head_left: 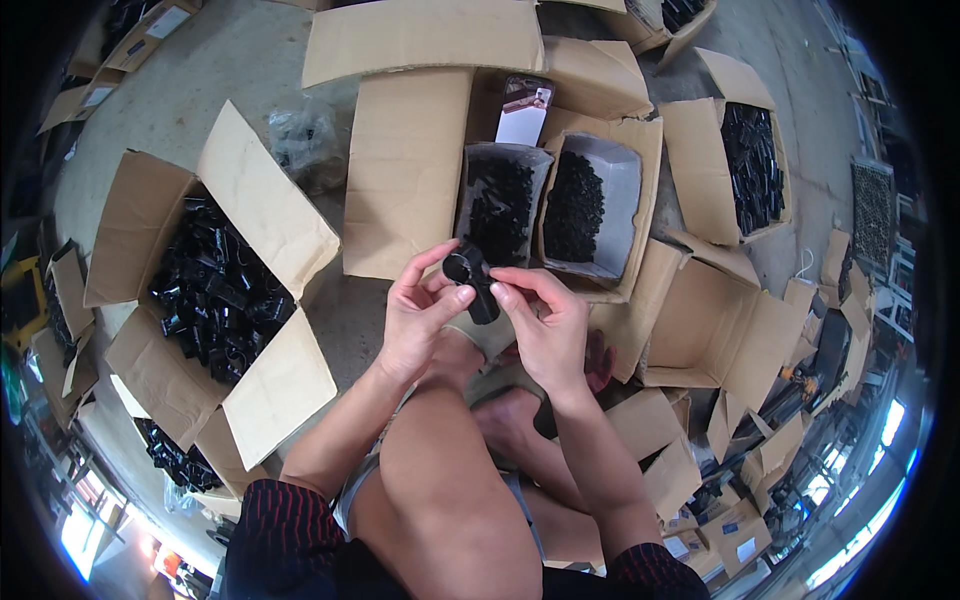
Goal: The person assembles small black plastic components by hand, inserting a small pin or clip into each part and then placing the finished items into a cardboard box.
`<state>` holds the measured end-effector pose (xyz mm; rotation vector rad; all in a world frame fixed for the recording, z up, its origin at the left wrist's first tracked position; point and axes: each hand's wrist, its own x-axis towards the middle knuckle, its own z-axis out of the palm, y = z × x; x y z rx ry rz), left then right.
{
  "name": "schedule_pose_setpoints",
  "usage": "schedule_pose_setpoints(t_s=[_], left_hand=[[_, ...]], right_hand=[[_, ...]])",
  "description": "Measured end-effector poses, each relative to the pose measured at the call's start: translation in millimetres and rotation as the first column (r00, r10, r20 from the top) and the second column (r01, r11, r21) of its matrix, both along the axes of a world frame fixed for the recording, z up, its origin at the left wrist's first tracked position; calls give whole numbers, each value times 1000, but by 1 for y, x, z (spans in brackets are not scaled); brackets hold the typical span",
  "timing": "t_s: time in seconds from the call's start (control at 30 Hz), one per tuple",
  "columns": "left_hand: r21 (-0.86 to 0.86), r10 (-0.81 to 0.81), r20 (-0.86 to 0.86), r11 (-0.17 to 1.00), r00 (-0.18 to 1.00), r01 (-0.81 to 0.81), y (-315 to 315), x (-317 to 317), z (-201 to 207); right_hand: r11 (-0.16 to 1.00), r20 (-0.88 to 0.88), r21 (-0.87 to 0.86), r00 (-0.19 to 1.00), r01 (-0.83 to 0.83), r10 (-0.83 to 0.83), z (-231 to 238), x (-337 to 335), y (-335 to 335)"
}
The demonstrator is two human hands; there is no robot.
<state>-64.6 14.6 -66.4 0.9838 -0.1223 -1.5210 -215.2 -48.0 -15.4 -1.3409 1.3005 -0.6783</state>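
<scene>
In front of my knees I hold a black part with a ring-shaped end and a short stem. My left hand is closed round the ring end, thumb and fingers on its rim. From the other side my right hand pinches at the part with thumb and forefinger; whether something small is between those fingertips, I cannot make out. Just beyond lie two grey trays, the left tray and the right tray, holding small black pieces. Both trays sit inside an open cardboard box.
At left stands an open carton full of glossy black parts. Another carton with long black pieces is at the far right. A box with a bare inside stands near my right arm. A clear plastic bag lies on the floor.
</scene>
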Motion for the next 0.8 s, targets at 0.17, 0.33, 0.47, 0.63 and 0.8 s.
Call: schedule_pose_setpoints(t_s=[0.17, 0.33, 0.47, 0.63, 0.8], left_hand=[[-91, -18, 178, 995, 984, 34, 1, -4, -5], [-224, -21, 287, 971, 958, 89, 3, 3, -5], [-276, -21, 347, 953, 938, 124, 4, 3, -4], [-95, -57, 459, 989, 886, 113, -4, -4, 4], [162, -311, 463, 950, 830, 265, -22, -3, 34]], right_hand=[[985, 132, 90, 978, 147, -159, -5, 2, 10], [985, 162, 85, 974, 148, -160, -6, -3, 16], [994, 104, -43, 990, 104, -99, -6, -5, 21], [992, 114, -106, 992, 72, -60, -15, -4, 30], [985, 109, 121, 984, 125, -138, -32, 0, 34]])
